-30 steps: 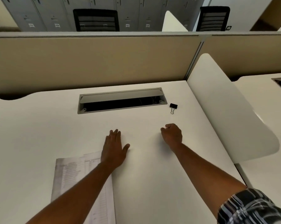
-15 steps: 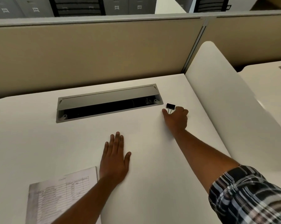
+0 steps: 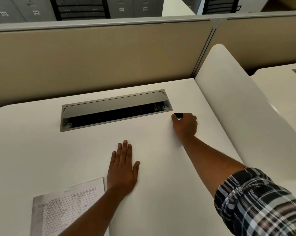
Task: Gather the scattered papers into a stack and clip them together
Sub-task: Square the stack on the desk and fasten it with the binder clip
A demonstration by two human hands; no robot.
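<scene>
Moved: my right hand (image 3: 184, 124) has closed round the binder clip (image 3: 178, 114)
Left hand (image 3: 122, 169): flat, empty
Direction: papers (image 3: 65, 206) lie near-left of the clip, nearer my left

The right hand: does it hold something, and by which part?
The right hand pinches the black binder clip by its wire handles, near the cable tray. The left hand lies flat on the desk, holding nothing.
</scene>
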